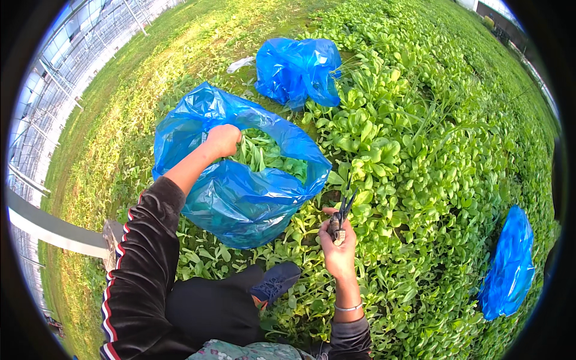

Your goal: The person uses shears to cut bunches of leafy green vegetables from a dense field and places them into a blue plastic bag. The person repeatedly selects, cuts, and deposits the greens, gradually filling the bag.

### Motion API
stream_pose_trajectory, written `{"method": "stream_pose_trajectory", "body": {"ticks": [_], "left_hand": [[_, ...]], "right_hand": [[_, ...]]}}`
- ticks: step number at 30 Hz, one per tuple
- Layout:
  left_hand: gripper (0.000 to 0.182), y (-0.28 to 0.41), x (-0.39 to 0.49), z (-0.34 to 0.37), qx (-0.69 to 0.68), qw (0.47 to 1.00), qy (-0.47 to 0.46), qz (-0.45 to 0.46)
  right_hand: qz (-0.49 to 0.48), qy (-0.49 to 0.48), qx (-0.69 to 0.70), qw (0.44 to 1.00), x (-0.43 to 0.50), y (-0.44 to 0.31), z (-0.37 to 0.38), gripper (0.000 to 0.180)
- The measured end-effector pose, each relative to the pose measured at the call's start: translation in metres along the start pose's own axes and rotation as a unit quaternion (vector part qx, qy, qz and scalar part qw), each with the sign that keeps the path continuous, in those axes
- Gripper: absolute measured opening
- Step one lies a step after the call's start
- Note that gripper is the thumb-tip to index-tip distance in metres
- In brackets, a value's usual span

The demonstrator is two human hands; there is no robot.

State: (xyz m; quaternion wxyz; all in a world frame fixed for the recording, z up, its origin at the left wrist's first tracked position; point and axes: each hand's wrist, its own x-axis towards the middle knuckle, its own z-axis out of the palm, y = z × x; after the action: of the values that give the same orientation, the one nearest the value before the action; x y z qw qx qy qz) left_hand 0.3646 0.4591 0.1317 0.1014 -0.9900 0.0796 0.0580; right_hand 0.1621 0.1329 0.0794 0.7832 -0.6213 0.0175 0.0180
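Observation:
My left hand (pixel 223 140) reaches into the mouth of a large blue plastic bag (pixel 243 198), its fingers curled at a bunch of leafy greens (pixel 258 150). More cut greens lie inside the bag; the fingertips are partly hidden, so whether they grip the leaves is unclear. To the right of the bag, over the growing plants, my right hand (pixel 339 243) holds a pair of scissors (pixel 343 218) with dark, slightly parted blades pointing away from me. A bracelet circles the right wrist.
Dense rows of low leafy plants (pixel 418 193) spread to the right. A second blue plastic bag (pixel 299 72) stands beyond the first, near a white scrap (pixel 240 64). Another blue bag (pixel 508 265) lies at far right. A metal post (pixel 58 229) stands at left; my shoe (pixel 276 281) is among the plants.

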Motion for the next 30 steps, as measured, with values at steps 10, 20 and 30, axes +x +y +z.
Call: {"method": "stream_pose_trajectory", "body": {"ticks": [10,20,30], "left_hand": [[0.018,-0.045,0.003,-0.013,-0.392,0.918,-0.043,0.035],[0.020,0.097,-0.061,-0.127,-0.517,0.733,-0.218,0.384],[0.033,0.308,-0.065,-0.026,-0.138,0.749,-0.223,0.609]], "right_hand": [[0.021,0.074,0.017,0.997,-0.009,0.003,-0.048,0.042],[0.059,0.193,0.061,0.977,-0.012,0.014,-0.104,0.033],[0.129,0.174,0.080,0.973,-0.068,0.026,-0.131,0.028]]}}
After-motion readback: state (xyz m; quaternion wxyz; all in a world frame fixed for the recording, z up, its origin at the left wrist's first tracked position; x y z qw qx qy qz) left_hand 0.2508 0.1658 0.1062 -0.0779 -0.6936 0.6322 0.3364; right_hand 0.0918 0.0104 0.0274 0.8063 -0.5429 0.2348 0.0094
